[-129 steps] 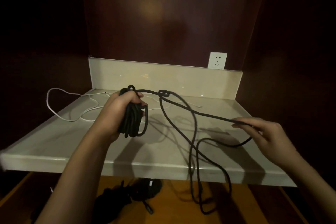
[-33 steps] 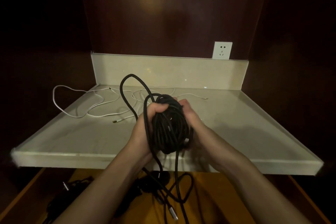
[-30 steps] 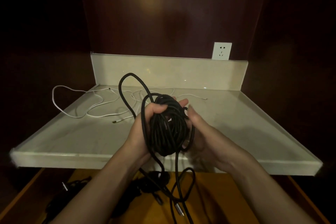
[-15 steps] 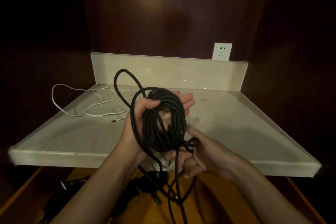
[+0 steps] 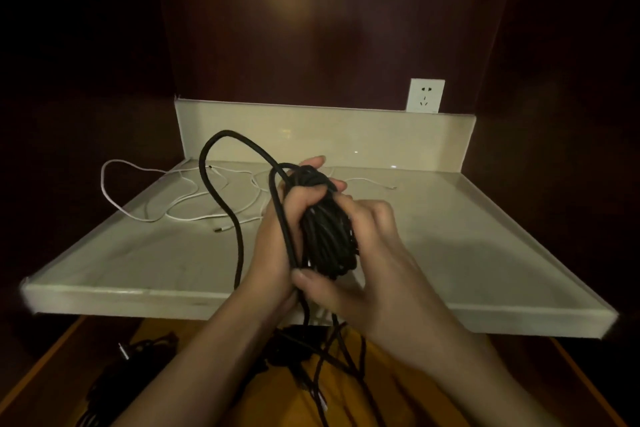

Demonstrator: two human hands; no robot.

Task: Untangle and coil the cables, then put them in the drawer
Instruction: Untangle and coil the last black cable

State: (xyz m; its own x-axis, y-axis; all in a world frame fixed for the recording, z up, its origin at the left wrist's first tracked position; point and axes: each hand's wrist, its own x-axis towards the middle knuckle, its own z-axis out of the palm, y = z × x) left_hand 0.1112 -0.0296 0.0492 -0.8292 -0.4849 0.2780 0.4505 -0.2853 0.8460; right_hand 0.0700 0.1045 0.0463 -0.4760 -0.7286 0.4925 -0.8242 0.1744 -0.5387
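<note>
Where the view begins, nearest the camera, the open drawer [image 5: 194, 333] lies below the surface edge, its orange bottom already holding dark cables [image 5: 138, 360] at the left, dim and hard to read. Loose black tails [image 5: 332, 360] hang down into it from the hands above.

Just past that, both hands meet over the front edge of the surface [image 5: 145, 253]. The left hand [image 5: 277, 239] has its fingers clenched round the black coil [image 5: 329, 229], thumb across the top of the bundle. The right hand [image 5: 360, 253] cups the coil from the other side, fingers curled over the strands and thumb pressed low near where the tails leave. The coil stands with its long axis roughly upright, tilted slightly away, caught between the two palms. One slack loop [image 5: 221, 184] arcs up and out to the left of the left hand before dropping behind it.

By my reading the coil is nearly wound, and the drawer sits straight below it, so the coming move is a short lowering; either hand is equally near, though the hanging tails and the slack loop would want gathering in first.

Farther back, a white cable [image 5: 149, 208] sprawls uncoiled on the surface. Beyond it rises the backsplash [image 5: 381, 135], with a wall socket [image 5: 426, 95] above at the right.
</note>
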